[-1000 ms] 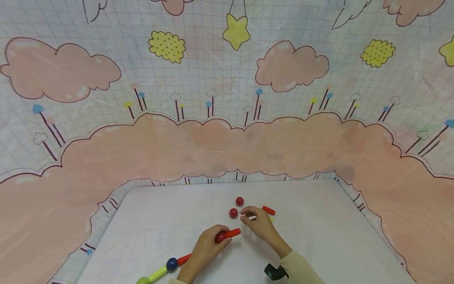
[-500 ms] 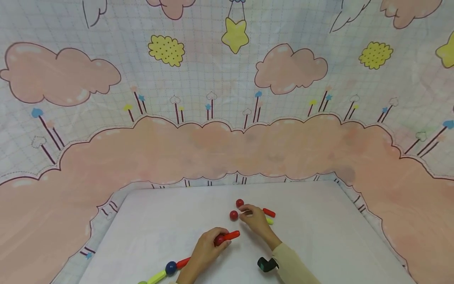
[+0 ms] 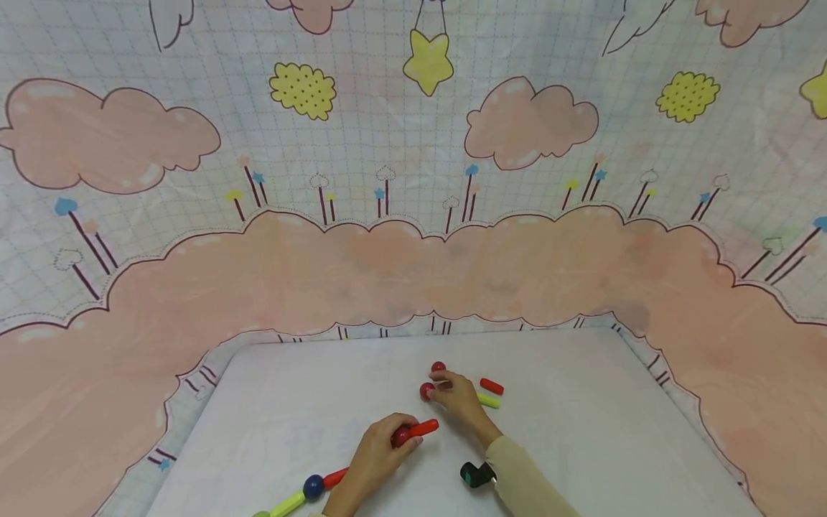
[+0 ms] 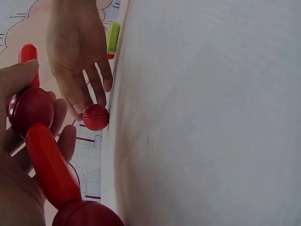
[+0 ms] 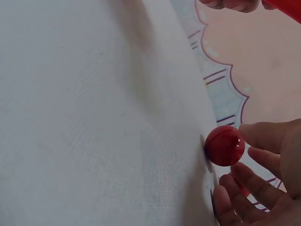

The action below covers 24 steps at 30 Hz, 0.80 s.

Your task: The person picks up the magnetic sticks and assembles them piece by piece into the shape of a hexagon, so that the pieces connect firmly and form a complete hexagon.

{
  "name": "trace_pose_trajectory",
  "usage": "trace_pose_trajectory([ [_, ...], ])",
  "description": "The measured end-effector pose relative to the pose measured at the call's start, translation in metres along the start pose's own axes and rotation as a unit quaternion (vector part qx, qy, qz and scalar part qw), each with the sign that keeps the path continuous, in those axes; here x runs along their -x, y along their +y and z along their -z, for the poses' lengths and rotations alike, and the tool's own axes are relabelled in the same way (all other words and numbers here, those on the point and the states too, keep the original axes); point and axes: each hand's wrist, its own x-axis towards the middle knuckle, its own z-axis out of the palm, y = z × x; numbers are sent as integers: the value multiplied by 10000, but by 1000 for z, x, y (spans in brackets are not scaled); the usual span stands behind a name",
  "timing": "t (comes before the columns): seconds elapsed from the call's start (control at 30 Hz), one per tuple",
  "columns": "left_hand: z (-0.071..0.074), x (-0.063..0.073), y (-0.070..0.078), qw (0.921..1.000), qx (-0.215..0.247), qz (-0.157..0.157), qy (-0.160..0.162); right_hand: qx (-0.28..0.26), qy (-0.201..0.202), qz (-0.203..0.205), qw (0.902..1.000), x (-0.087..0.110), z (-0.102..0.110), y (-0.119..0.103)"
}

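Note:
My left hand [image 3: 381,445] grips a red ball [image 3: 400,436] between thumb and fingers. From that ball a red rod [image 3: 424,428] sticks out to the right. The left wrist view shows a second red rod [image 4: 52,165] on the ball's other side, leading to another red ball [image 4: 89,216]. Farther along lie a red rod [image 3: 335,477], a blue ball [image 3: 314,487] and a yellow-green rod [image 3: 287,504]; my forearm hides part of this chain. My right hand [image 3: 461,398] reaches a loose red ball [image 5: 225,145], thumb and fingertips at its near side, fingers loosely extended.
Just behind the loose ball sits another red ball [image 3: 438,366]. Right of my right hand lie a loose red rod [image 3: 492,386] and a yellow-green rod [image 3: 489,400]. All rest on a white tabletop [image 3: 581,416]. A black device [image 3: 477,474] sits at my right cuff.
My right hand has moved left to the nearer loose red ball, uncovering more of the yellow-green rod. My left hand keeps its grip and has hardly moved.

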Motion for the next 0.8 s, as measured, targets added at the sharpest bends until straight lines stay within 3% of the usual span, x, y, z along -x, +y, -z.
trace_pose_trajectory([
  [0.27, -2, 2, -2, 9992, 31, -283, 266, 179, 58, -298, 9994, -3, -6, 0],
  [0.6, -1, 0, -1, 9996, 40, -156, 216, 55, 166, 144, 9997, 7, 9, -2],
  [0.8, -3, -1, -3, 9988, -1, -313, 371, -8, 252, 257, 9994, 13, 21, -8],
])
